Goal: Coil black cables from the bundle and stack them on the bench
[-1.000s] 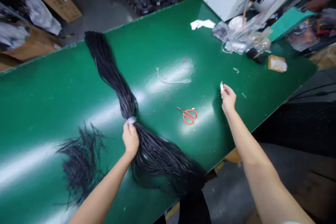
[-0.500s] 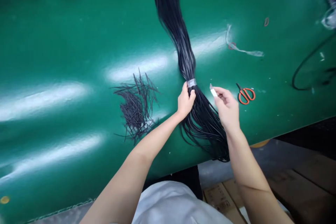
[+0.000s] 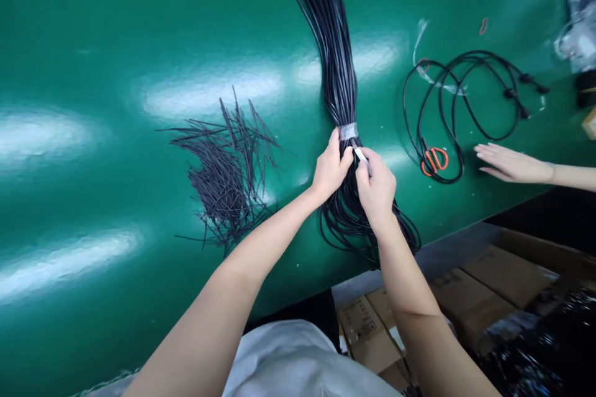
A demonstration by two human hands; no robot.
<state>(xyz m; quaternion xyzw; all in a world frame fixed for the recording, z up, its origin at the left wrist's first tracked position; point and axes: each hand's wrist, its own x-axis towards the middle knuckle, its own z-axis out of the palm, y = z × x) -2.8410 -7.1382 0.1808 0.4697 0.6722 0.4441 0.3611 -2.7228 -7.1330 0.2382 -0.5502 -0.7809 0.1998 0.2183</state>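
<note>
A long bundle of thin black cables (image 3: 333, 56) runs down the green table, bound by a clear tape band (image 3: 348, 131). My left hand (image 3: 331, 167) is closed around the bundle just below the band, thumb on top. My right hand (image 3: 376, 185) grips a small white-handled knife (image 3: 361, 156), its tip against the cables right under the band. Below my hands the loose cable ends (image 3: 344, 223) fan out and curl toward the table edge. To the left lies a heap of short black cut strands (image 3: 218, 183).
Scissors with orange handles (image 3: 437, 160) lie at right under a coiled black cable with plugs (image 3: 454, 68). Another person's open hand (image 3: 514, 164) rests beside the coil. Clear plastic (image 3: 577, 43) sits at far right. Cardboard boxes (image 3: 372, 335) stand below the table edge.
My right hand has moved left, bringing the knife onto the bundle under the band. A coiled cable now lies over the scissors, and another person's hand has come in at right.
</note>
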